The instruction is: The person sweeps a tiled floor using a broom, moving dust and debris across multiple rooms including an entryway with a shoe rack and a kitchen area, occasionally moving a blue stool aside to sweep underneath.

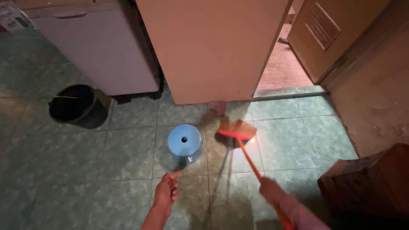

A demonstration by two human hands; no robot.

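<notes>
A green tiled floor (128,157) bears a blue stool (184,143), black bucket (78,106), and broom head (236,130).

Blue stool (184,142), orange broom (237,130), black bucket (76,105), green mottled floor tiles (128,157)

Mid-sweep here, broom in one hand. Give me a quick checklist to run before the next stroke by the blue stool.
1. Right hand gripping the broom handle: ok, though blurred.
2. Bristles down on the green tiled floor: ok.
3. Left hand free, near the blue stool: ok.
4. Stool clear of the broom's path: not ok, it stands right beside the bristles.
5. Black bucket out of the way: ok.
6. Dirt on the tiles: cannot tell.
</notes>
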